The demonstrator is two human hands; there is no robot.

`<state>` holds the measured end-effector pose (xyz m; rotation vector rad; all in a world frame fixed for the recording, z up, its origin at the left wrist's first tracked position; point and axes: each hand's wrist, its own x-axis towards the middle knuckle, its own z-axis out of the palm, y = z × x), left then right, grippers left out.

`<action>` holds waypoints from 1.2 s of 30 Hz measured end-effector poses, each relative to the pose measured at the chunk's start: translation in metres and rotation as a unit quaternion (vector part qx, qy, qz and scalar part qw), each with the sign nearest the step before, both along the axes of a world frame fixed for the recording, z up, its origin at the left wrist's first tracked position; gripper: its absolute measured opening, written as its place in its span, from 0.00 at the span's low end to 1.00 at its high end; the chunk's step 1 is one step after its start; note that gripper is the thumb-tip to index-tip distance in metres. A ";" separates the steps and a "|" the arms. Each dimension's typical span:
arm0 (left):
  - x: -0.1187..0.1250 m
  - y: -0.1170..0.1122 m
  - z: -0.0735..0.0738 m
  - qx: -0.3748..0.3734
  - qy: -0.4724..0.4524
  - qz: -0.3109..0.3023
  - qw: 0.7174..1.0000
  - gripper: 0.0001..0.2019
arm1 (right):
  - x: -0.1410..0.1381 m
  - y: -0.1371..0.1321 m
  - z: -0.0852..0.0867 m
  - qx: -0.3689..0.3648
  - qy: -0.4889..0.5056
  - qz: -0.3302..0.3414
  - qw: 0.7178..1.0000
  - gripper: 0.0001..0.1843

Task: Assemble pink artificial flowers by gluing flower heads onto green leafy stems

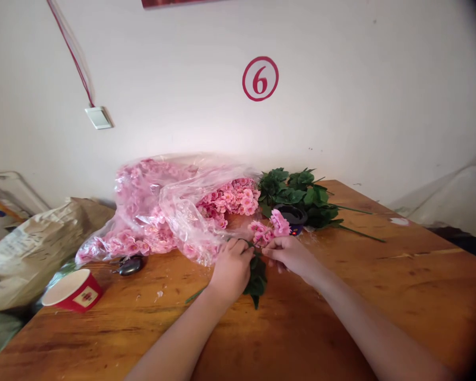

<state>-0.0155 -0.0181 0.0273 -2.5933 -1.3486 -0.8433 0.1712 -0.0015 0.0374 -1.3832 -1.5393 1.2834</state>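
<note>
The left hand (232, 270) and right hand (289, 254) work together just in front of a clear plastic bag (174, 206) stuffed with loose pink artificial blossoms. The left fingers (238, 247) are curled narrowly around a green artificial flower stem (256, 278), whose dark leaves hang below that hand. The right fingers (272, 253) are pinched close together at the base of a small pink blossom cluster (268, 230), which sits at the top of the stem, just off the bag's right end.

Beyond the bag's right end, a bunch of leafy green stems (297, 193) lies on the wooden bench (381, 286), with a dark round container (293, 218) against it. In front of the bag are a dark oval object (130, 265) and, further left, a red paper cup (73, 290) on its side. A woven sack (27, 254) slumps beside the bag's left end. Above the bag, a circled red 6 (260, 78) marks the wall, and a red cord (73, 53) runs down to a switch plate (98, 117).
</note>
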 end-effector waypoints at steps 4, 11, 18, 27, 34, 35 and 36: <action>0.002 0.005 -0.003 -0.077 -0.096 -0.081 0.989 0.13 | -0.003 -0.001 -0.001 0.034 -0.013 -0.013 0.999 0.11; 0.006 -0.006 0.010 -0.240 -0.260 -0.094 0.931 0.11 | -0.006 -0.002 -0.002 0.048 -0.007 -0.018 0.999 0.09; 0.004 0.009 -0.005 -0.284 -0.360 -0.075 0.886 0.14 | -0.004 0.000 -0.005 0.044 -0.026 -0.010 0.999 0.10; -0.001 0.028 -0.015 -0.368 -0.509 -0.083 0.774 0.21 | 0.000 -0.003 -0.001 0.115 -0.067 0.050 0.990 0.06; 0.013 0.020 -0.022 -0.379 -0.498 -0.081 0.776 0.19 | -0.007 -0.011 0.005 0.230 -0.062 0.065 0.969 0.07; 0.015 0.019 -0.022 -0.389 -0.508 -0.093 0.763 0.19 | -0.008 -0.012 0.004 0.219 -0.055 0.066 0.972 0.06; 0.017 0.018 -0.023 -0.399 -0.519 -0.106 0.748 0.19 | -0.009 -0.012 0.003 0.204 -0.050 0.067 0.975 0.06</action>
